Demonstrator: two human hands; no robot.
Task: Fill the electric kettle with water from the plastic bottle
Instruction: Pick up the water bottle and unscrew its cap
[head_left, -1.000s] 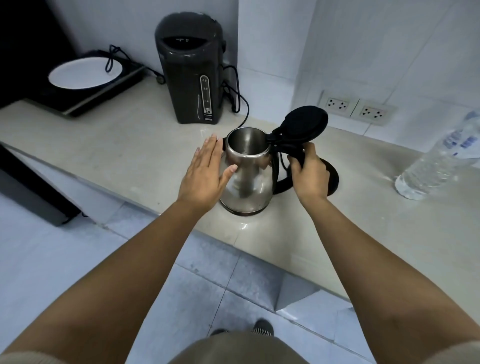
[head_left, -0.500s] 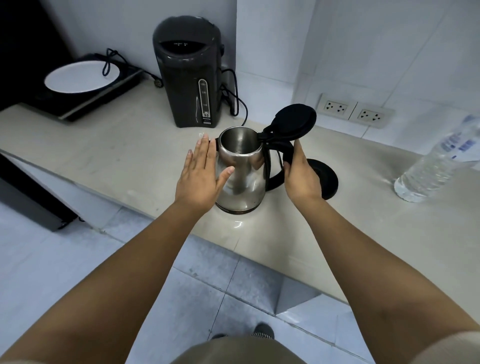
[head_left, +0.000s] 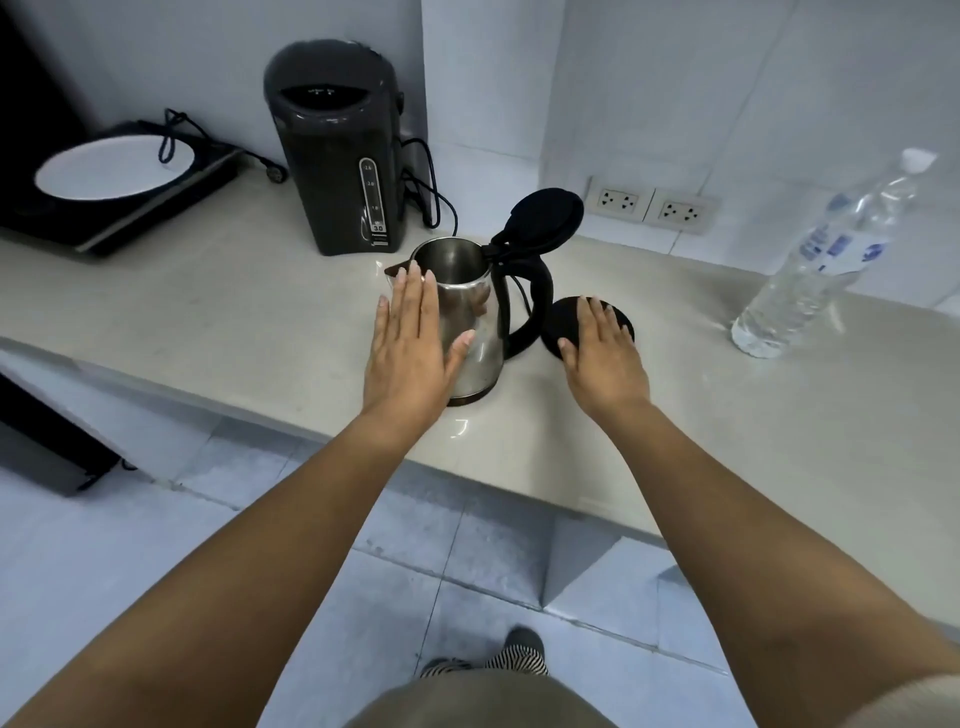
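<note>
Two hands in view, neither gripping anything. Smooth beige stone countertop (head_left: 208, 312) runs left to right. Far left: flat black induction cooktop (head_left: 31, 218) with a round white plate (head_left: 114, 169) on it. Dark grey plastic thermo pot (head_left: 337, 150) sits at the far wall, corded. Clear ribbed plastic bottle (head_left: 821, 254), white cap on, stands far right, well apart from the kettle. Electric kettle (head_left: 485, 353) at centre: polished steel body, black looped handle (head_left: 537, 301), round black lid (head_left: 545, 215) hinged up. It sits on the counter just left of its black disc base (head_left: 566, 322). Left hand (head_left: 408, 353) is flat, fingers straight and together, against the kettle's left wall. Right hand (head_left: 602, 353) is flat, fingers straight, over the base; contact unclear.
</note>
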